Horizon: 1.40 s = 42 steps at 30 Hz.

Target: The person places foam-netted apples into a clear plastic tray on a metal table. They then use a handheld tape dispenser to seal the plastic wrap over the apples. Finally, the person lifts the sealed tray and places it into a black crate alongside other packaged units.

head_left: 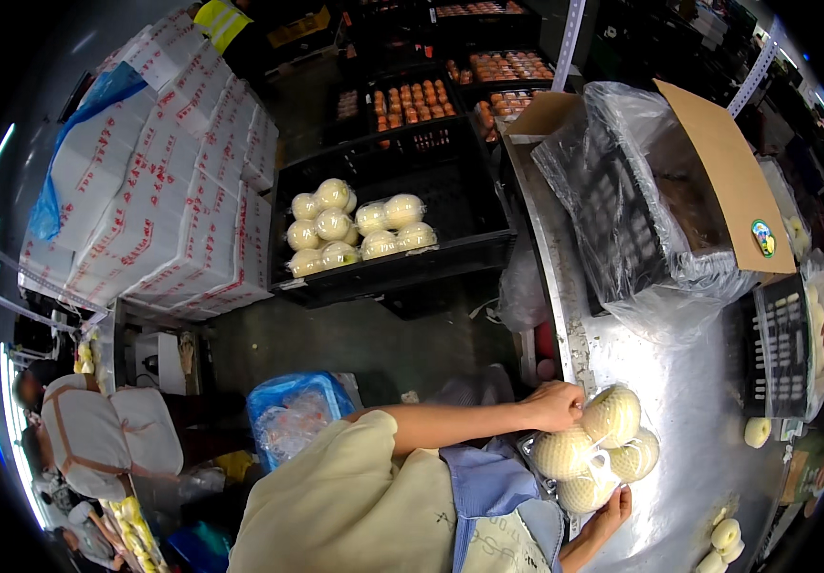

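Observation:
A cluster of several round pale-yellow fruits in foam nets (pixel 588 477) sits on the metal table in front of me, with white netting bunched between them. A glimpse of clear plastic tray (pixel 528 445) shows at its near side. My left hand (pixel 555 407) reaches the cluster's upper left, its fingers curled in against the top fruit. What they pinch is hidden. At the lower right edge, my right hand (pixel 607 521) has its fingertips closed against the bottom fruit; whatever lies between them does not show.
An open carton (pixel 732 181) lined with clear plastic and a dark crate (pixel 780 349) stand on the steel table (pixel 665 382). Loose fruits (pixel 725 540) lie at the lower right. A black crate (pixel 398 270) holds packed fruit; stacked white boxes (pixel 164 181) and a blue-lined bin (pixel 274 390) stand left. Co-workers are nearby.

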Each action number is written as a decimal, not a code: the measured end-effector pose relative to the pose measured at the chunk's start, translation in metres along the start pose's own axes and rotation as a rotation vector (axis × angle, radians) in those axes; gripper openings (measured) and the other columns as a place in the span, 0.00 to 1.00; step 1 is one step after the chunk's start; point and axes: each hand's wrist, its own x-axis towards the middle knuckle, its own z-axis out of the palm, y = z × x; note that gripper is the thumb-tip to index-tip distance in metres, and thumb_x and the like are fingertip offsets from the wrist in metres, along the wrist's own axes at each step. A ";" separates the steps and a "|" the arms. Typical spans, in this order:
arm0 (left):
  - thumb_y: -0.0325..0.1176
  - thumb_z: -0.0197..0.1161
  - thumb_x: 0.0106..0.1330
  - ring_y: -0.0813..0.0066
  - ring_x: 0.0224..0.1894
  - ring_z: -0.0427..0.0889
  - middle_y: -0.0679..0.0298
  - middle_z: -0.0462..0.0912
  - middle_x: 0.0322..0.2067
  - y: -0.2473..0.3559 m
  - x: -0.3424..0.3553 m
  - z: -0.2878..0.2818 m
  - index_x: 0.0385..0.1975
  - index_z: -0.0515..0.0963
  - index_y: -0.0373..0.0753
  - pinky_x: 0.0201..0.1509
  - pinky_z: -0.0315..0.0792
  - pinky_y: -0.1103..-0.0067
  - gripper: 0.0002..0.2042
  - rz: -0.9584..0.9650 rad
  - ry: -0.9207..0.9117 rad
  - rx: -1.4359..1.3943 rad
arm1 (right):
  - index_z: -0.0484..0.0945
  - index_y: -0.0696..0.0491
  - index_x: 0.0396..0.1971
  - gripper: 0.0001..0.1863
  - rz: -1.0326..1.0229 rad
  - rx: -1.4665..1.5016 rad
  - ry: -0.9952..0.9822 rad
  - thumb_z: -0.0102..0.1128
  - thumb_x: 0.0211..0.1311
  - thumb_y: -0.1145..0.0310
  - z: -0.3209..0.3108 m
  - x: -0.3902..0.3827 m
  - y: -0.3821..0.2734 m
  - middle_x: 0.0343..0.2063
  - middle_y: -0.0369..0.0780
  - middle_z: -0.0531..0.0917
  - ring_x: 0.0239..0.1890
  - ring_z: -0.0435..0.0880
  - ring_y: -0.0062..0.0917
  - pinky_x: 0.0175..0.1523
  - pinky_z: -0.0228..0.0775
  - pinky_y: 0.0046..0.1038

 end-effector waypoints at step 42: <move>0.41 0.53 0.63 0.85 0.21 0.68 0.73 0.73 0.21 -0.221 0.011 -0.453 0.31 0.76 0.40 0.22 0.60 0.85 0.11 -0.483 0.661 -1.292 | 0.76 0.61 0.32 0.15 0.533 -0.364 -0.689 0.44 0.62 0.65 0.630 0.156 0.014 0.26 0.38 0.79 0.28 0.76 0.19 0.35 0.68 0.23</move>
